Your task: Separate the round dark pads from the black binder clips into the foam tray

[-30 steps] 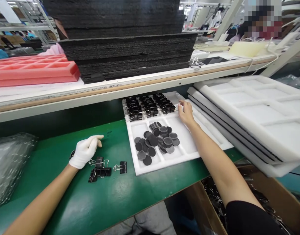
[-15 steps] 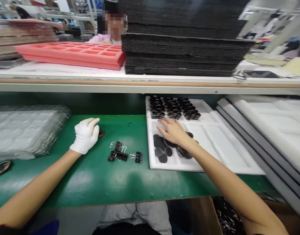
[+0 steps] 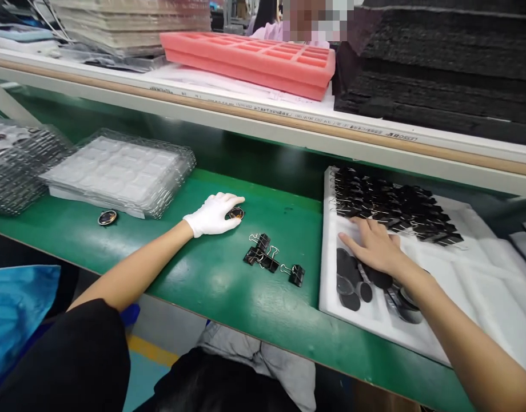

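My left hand (image 3: 215,215), in a white glove, rests on the green table with thumb and fingers apart around a small round dark piece with a shiny rim (image 3: 236,214). To its right lie several black binder clips (image 3: 263,254), with a single binder clip (image 3: 297,275) beside them. My bare right hand (image 3: 374,243) is spread low over the white foam tray (image 3: 327,286), holding nothing that I can see. Rows of black binder clips (image 3: 387,200) fill the tray's far part. Black discs (image 3: 347,269) lie under and beside the right hand, partly hidden by it.
Clear plastic blister trays (image 3: 121,169) are stacked at the left, with another round piece (image 3: 107,217) in front of them. A shelf edge (image 3: 246,114) crosses above the table. On it sit a pink foam tray (image 3: 246,60) and stacked black foam sheets (image 3: 434,68). A person sits beyond.
The view has swung left and tilted. My left thumb and fingers now surround the round piece, which was at the hand's edge before. My right hand stays over the tray.
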The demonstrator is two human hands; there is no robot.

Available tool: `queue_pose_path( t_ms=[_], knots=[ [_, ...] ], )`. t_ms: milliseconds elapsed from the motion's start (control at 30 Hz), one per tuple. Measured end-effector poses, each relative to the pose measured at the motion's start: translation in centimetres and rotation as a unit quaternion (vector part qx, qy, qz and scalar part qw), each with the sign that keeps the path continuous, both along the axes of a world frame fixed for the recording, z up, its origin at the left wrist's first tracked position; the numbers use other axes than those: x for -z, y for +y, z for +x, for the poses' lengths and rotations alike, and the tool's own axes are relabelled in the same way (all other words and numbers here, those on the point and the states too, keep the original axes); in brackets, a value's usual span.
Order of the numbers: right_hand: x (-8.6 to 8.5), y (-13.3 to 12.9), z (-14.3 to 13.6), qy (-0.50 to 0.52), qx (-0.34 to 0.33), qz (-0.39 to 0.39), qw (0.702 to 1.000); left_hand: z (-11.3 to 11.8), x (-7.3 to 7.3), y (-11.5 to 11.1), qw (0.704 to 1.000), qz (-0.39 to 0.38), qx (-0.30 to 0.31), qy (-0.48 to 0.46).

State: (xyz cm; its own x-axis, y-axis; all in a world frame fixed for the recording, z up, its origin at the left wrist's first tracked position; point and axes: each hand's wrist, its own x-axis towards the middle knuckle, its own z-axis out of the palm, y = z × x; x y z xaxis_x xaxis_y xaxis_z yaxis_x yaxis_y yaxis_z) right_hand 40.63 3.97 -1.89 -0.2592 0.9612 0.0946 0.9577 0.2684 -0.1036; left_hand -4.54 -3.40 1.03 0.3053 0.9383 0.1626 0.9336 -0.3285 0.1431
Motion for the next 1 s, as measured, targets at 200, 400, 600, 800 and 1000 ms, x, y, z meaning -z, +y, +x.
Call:
queue_pose_path(
  t_ms=[200,400,600,800,1000],
  knots=[
    [-3.3,-3.3,2.8,0.052,-0.090,0.065,0.992,-0.8,0.2,0.3,0.998,-0.023,0.061,-0.007],
    [-5.1,-7.6,1.7,-0.005,-0.140,-0.011,0.990,1.7,0.6,3.2,0.994,-0.026,0.085,-0.056],
    [-3.6,-8.0,0.4,-0.036,-0.173,0.008,0.984,5.9,0.6,5.3,0.988,-0.041,0.131,-0.071],
    [-6.7,-8.2,-1.4,0.040,-0.177,0.006,0.983,6.4,0.9,4.7,0.992,-0.017,0.119,-0.048],
    [-6.2,-4.1,-10.7,0.193,-0.244,0.057,0.949,6.3,1.1,4.8,0.992,-0.011,0.112,-0.048]
  ],
)
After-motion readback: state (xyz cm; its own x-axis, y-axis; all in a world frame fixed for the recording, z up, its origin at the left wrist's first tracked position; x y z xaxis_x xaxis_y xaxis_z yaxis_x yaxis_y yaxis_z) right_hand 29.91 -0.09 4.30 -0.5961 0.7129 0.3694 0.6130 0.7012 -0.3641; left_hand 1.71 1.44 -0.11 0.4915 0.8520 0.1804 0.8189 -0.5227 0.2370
